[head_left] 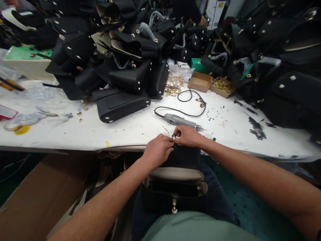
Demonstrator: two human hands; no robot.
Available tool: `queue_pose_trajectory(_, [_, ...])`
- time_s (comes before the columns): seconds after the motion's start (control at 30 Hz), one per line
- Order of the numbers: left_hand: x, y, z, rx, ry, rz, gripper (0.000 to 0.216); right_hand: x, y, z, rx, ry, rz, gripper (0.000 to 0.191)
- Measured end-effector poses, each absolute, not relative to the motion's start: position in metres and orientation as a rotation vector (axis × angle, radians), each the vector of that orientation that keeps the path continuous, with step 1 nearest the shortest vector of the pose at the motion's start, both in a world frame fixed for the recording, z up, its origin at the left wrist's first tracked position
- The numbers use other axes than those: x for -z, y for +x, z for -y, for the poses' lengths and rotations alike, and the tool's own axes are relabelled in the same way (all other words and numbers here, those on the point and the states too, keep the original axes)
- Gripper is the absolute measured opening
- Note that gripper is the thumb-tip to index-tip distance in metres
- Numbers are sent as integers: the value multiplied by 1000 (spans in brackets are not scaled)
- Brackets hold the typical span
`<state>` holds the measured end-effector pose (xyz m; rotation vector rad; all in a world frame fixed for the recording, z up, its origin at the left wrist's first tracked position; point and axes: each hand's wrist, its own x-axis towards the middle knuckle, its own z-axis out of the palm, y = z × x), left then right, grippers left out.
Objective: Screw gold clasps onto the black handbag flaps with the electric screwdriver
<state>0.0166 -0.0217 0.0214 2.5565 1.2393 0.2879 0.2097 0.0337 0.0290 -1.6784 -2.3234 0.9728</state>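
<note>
A black handbag [180,159] lies on my lap with its flap folded open toward the table edge, so the beige-edged mouth shows. On its front hangs a gold turn-lock [174,205]. At the far edge of the flap sits a small metal clasp plate [174,136]. My left hand [158,150] is closed on the flap edge beside the plate, its fingertips touching it. From the other side my right hand [187,135] pinches the plate between thumb and finger. Just beyond both hands a grey electric screwdriver [179,120] rests on the table, its bit pointing right.
Black handbags [122,103] are heaped along the back of the white table [62,132]. Cardboard boxes [200,82] of gold fittings stand behind the screwdriver's cord [190,115]. Black metal plates [257,128] lie at right. A large carton [47,187] stands below left. Another person's hand [202,21] shows behind.
</note>
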Motion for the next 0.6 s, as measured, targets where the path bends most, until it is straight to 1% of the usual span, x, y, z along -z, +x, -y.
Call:
queue_pose_trajectory(0.1, [-23,17,22,-284,2557,-1245,14,-30,209,-35,-986,-1699,2320,24])
queue_pose_trajectory(0.23, [-26,18,22,-255,2563,-1254,14,-31,212,-38,-1119,-1675,2271,17])
queue_pose_trajectory(0.3, [-27,18,22,-240,2569,-1250,14,-31,214,-39,-1159,-1656,2249,17])
queue_pose_trajectory(0.5, [-26,16,18,-254,2552,-1228,12,-28,214,-37,-1058,-1635,2291,24])
queue_pose_trajectory(0.6, [-22,14,18,-309,2526,-1189,13,-25,214,-38,-1030,-1633,2288,23])
